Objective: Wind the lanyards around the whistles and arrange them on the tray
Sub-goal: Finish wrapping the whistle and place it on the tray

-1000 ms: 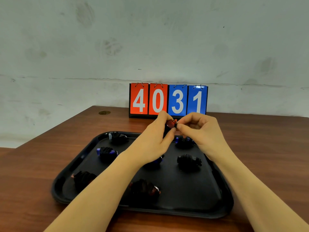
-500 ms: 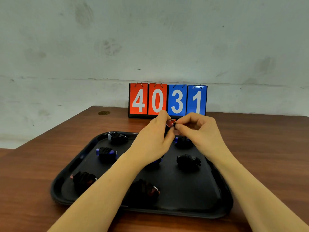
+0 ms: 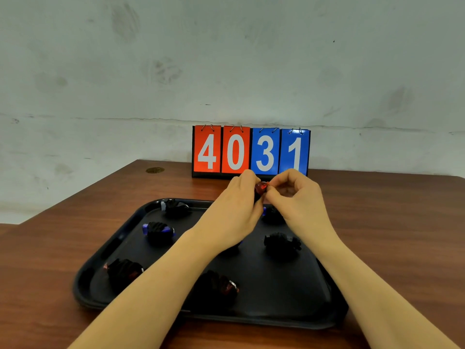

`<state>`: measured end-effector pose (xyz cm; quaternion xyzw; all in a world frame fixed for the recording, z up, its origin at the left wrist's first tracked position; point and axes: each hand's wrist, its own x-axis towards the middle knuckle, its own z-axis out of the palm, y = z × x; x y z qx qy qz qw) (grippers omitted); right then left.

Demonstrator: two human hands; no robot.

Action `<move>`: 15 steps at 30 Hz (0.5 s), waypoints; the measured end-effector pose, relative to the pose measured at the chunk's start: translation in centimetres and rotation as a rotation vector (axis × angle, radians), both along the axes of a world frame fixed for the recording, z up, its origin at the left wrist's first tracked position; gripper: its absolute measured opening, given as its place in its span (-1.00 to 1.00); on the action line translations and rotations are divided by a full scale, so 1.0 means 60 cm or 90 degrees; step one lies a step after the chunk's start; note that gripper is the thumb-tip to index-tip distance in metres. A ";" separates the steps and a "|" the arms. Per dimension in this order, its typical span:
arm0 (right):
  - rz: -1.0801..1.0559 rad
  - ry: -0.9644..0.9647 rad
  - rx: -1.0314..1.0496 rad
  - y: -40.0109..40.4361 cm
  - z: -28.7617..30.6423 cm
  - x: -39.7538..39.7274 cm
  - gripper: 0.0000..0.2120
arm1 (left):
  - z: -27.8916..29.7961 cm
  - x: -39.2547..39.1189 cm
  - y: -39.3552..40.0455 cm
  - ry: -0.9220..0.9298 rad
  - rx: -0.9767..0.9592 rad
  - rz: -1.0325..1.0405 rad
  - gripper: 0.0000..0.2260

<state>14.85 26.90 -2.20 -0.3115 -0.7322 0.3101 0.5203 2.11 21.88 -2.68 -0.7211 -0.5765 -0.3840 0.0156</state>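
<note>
Head view shows us holding the red whistle point(image 3: 260, 188) above the far edge of the tray point(image 3: 327, 293), left hand point(image 3: 234, 210) gripping its body, right hand point(image 3: 297, 195) pinching at its tip. We should keep the last lanyard turns snug, tucking the end before letting go. Open room lies at the tray's near right, beside the wound whistles point(image 3: 281, 244).

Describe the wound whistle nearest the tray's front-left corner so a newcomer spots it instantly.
Start at the black tray on the wooden table, in front of the scoreboard. Go to its near-left corner: the red whistle wrapped in black lanyard lies there. It is the leftmost bundle; the one behind it is blue.
</note>
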 end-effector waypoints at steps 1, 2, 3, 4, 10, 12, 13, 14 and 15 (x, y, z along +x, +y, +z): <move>0.011 0.000 0.004 0.000 0.000 0.000 -0.82 | -0.001 0.000 -0.001 -0.008 0.001 -0.007 -0.83; 0.023 0.000 0.010 -0.001 0.000 0.000 -0.80 | -0.002 0.000 -0.001 -0.019 0.002 -0.014 -0.82; 0.035 0.000 0.016 -0.002 0.001 0.000 -0.78 | -0.003 -0.001 -0.001 -0.031 0.002 -0.019 -0.81; 0.042 0.002 0.019 -0.003 0.001 0.000 -0.76 | -0.004 -0.001 0.000 -0.041 0.004 -0.021 -0.79; 0.046 0.032 0.027 -0.001 0.004 -0.001 -0.84 | -0.004 -0.005 0.002 -0.009 0.090 0.000 -0.73; 0.051 0.029 0.039 -0.002 0.005 0.002 -0.82 | -0.002 -0.008 0.003 0.019 0.120 0.022 -0.72; 0.055 0.025 0.042 -0.002 0.005 0.003 -0.81 | -0.001 -0.010 0.003 0.027 0.125 0.031 -0.71; 0.059 0.020 0.046 -0.001 0.006 0.004 -0.79 | 0.000 -0.013 0.003 0.030 0.128 0.038 -0.71; 0.064 0.011 0.051 0.000 0.007 0.005 -0.78 | 0.000 -0.015 0.004 0.026 0.130 0.041 -0.71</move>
